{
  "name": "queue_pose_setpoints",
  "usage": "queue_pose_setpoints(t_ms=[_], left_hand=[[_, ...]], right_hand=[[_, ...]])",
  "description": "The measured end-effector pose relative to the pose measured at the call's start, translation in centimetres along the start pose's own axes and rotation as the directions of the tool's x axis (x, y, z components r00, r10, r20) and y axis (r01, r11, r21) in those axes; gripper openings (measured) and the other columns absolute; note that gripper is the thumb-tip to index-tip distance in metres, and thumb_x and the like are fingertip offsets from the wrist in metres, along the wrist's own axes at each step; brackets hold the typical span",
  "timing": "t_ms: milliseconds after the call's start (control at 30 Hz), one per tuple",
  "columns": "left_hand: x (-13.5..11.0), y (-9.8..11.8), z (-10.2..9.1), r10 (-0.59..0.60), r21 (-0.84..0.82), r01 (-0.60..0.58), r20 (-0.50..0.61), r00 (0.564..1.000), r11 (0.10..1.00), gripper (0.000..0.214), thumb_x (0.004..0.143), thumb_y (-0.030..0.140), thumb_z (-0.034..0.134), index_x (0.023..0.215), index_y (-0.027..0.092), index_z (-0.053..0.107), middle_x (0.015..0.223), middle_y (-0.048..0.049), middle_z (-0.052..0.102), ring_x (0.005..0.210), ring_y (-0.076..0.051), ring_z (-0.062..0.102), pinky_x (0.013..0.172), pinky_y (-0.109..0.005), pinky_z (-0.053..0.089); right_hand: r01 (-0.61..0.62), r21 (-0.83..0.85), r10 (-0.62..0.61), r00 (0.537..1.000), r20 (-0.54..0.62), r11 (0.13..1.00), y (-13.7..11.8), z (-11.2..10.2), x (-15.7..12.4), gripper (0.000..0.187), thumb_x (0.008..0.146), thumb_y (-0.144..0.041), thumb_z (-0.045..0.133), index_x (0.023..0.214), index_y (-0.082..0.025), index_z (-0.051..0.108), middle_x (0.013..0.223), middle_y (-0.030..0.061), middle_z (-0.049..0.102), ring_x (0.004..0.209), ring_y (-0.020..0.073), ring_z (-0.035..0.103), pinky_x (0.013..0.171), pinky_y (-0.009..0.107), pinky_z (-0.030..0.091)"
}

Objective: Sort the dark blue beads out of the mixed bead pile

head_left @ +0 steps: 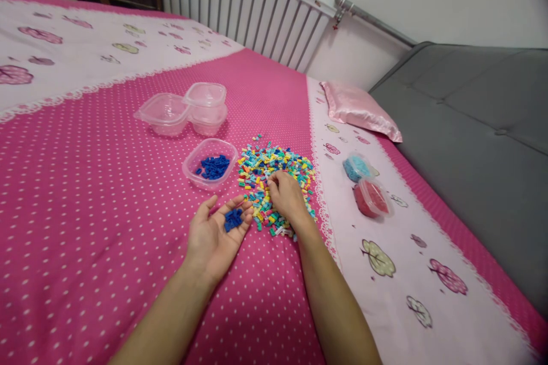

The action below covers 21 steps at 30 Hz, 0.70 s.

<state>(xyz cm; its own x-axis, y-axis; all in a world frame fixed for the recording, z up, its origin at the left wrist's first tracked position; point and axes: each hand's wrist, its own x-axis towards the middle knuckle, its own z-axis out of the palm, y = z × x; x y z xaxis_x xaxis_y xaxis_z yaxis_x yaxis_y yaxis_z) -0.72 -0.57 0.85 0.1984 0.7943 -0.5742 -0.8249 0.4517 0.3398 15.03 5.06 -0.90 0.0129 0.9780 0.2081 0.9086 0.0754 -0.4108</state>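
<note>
My left hand [216, 242] is turned palm up, slightly cupped, and carries a small heap of dark blue toy bricks [233, 220] on its fingers. Over the mixed pile of small colourful bricks [268, 162] is my right hand [286, 195], thumb and fingertips pinched together. Whatever is between those fingertips is too small or hidden to make out. Just beyond the left hand stands a clear plastic tub [188, 174] with more dark blue bricks [215, 167] in its bottom. The pile spreads right of this tub, in yellow, green, light blue, red and white.
Empty clear tubs [166, 111] stand farther back, some stacked. To the right are a tub of light blue bricks [357, 167] and a lidded tub of red bricks [371, 198]. A pink pillow [362, 109] lies near the grey headboard [466, 102]. A radiator [244, 5] lines the wall.
</note>
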Motion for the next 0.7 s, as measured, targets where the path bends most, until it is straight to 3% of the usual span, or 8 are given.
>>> queue_pose_setpoints(t_ms=[333,700], left_hand=[[0.1,0.1,0.0,-0.002,0.005,0.002,0.008,1.000,1.000,0.028,0.086,0.027,0.038,0.084,0.008,0.058,0.074,-0.0147,0.063,0.065,-0.019,0.062,0.060,-0.029,0.056],[0.1,0.0,-0.1,0.004,-0.027,-0.003,0.046,0.999,1.000,0.030,0.087,0.028,0.037,0.088,0.006,0.058,0.076,-0.0149,0.065,0.064,-0.018,0.064,0.062,-0.027,0.057]], right_hand=[[0.140,0.088,-0.142,0.990,0.012,0.986,-2.4,-2.2,-1.2,0.014,0.087,-0.017,0.046,0.086,-0.017,0.060,0.089,0.0057,0.066,0.088,0.0184,0.058,0.081,0.030,0.040],[0.313,0.174,-0.336,0.934,0.124,0.934,-4.8,-4.1,-3.0,0.010,0.087,-0.017,0.051,0.084,-0.015,0.061,0.087,0.0051,0.065,0.085,0.0176,0.057,0.078,0.029,0.040]])
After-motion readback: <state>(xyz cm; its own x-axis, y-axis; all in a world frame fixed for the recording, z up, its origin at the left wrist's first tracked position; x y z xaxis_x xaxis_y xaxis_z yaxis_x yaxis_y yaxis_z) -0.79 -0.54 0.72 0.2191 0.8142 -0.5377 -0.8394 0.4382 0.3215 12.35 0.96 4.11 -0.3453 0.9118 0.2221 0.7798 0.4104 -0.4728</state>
